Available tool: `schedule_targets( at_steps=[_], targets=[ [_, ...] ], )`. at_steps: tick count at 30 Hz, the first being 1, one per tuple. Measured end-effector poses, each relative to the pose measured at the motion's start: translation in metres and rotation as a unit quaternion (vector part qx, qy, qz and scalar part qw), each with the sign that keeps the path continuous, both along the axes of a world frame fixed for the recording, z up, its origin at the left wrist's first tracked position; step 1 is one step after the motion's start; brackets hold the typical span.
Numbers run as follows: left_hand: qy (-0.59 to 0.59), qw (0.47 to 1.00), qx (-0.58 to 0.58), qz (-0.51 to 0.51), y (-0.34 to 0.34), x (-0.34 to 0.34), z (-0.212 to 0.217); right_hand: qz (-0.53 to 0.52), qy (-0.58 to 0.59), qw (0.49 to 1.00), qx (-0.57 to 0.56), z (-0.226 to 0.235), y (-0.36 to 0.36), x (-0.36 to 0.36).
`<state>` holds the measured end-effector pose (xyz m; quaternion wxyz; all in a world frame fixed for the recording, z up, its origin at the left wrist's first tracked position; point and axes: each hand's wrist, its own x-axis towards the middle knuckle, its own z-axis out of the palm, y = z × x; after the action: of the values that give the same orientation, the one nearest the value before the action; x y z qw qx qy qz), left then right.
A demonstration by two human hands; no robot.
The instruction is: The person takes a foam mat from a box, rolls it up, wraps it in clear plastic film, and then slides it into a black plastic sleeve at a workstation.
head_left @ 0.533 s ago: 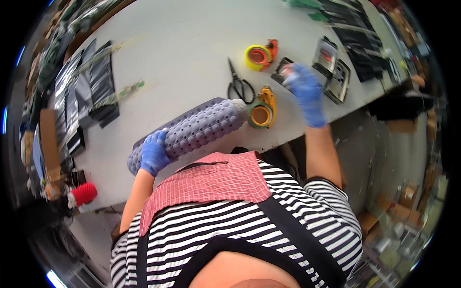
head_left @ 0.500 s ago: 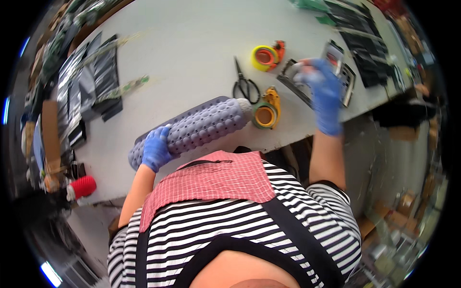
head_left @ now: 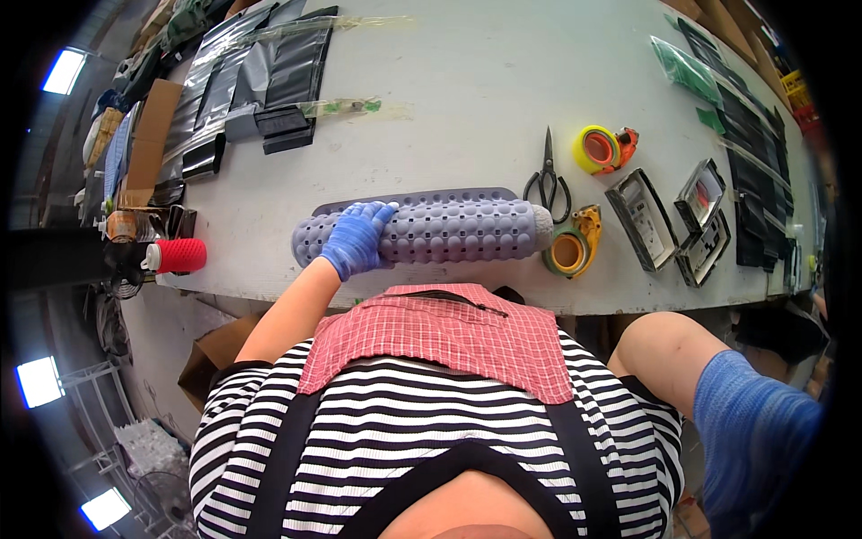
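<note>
A rolled grey-purple rubber mat (head_left: pixel 458 229), covered in round bumps and small square holes, lies crosswise near the table's front edge. Its flap shows along the far side, and a rough pale-grey end sticks out at the right. My left hand (head_left: pixel 357 239), in a blue glove, grips the roll left of its middle, with fingers bent over the top. At the lower right my right hand (head_left: pixel 754 431) shows only as a blue glove, away from the table; its fingers are hidden. Black scissors (head_left: pixel 549 184) and a yellow tape dispenser (head_left: pixel 585 241) lie by the roll's right end.
A yellow tape roll (head_left: pixel 596 150) in an orange dispenser lies farther back. Several shallow open boxes (head_left: pixel 643 220) sit to the right. Black plastic bags (head_left: pixel 292 76) are taped down at the left, more bags (head_left: pixel 754 171) at the right. A red thread cone (head_left: pixel 180 256) stands at the left edge.
My right hand has left the area of the shallow boxes and swung down to the lower right. My left hand stays on the rolled mat. The view has turned and shifted.
</note>
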<state>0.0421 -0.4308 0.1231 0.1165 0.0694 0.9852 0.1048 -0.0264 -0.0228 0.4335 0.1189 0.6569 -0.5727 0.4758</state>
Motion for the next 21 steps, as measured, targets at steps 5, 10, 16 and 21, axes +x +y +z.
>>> schedule_targets(
  at_steps=[5, 10, 16, 21],
  targets=[
    [-0.016, 1.0, 0.0, 0.005, 0.002, -0.003, 0.004, 0.003, 0.004, 1.0, 0.009, -0.003, -0.008, -0.002],
    [0.0, 1.0, 0.003, -0.001, -0.001, -0.001, 0.0, 0.008, 0.004, 1.0, 0.014, -0.004, -0.007, -0.002],
    [-0.005, 1.0, -0.006, -0.007, -0.001, -0.004, -0.001, 0.008, -0.003, 1.0, 0.017, -0.009, -0.008, 0.0],
    [-0.026, 1.0, 0.006, 0.01, 0.0, -0.004, 0.002, 0.015, -0.015, 1.0, 0.019, -0.012, -0.013, 0.001]
  ],
)
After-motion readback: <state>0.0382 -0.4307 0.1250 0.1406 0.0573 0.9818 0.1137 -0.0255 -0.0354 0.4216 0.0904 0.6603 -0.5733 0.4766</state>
